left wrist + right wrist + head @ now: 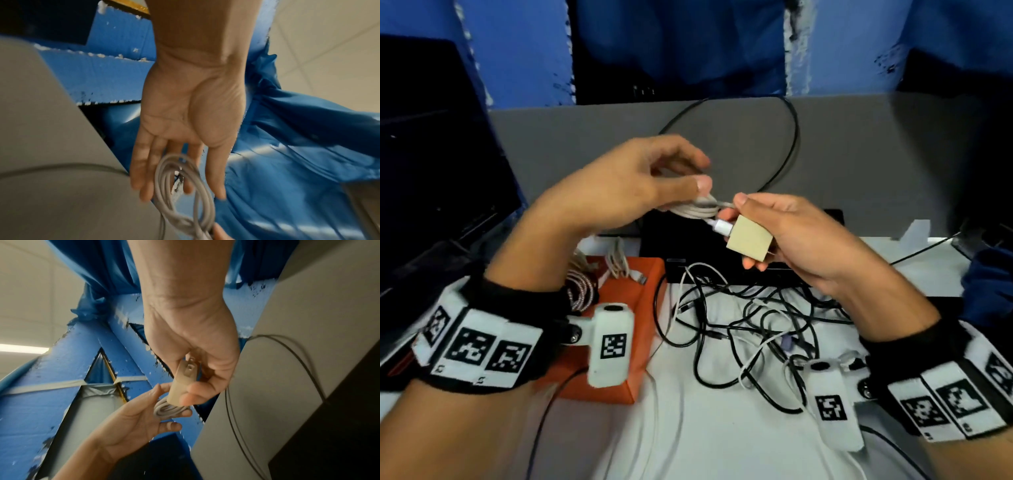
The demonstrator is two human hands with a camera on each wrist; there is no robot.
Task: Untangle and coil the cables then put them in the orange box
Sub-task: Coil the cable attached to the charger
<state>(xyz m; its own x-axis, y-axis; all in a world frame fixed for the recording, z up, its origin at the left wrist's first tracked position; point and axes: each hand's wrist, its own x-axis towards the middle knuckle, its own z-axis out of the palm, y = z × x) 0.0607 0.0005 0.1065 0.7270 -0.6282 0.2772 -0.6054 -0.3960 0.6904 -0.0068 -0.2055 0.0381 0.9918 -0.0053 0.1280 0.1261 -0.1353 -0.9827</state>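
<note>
Both forearms are bare, with no sleeves. Each wrist wears a black fabric band [524, 301] carrying a row of white rectangular tiles printed with black square fiducial codes; 3 tiles show on the left band [482, 349] and 3 on the right band [955, 404]. From each band's inner side a white rounded camera housing projects, the left one [611, 344] and the right one [832, 404], each bearing 1 more black code, a dark oval opening on top, and a bracket with a visible metal screw.
</note>
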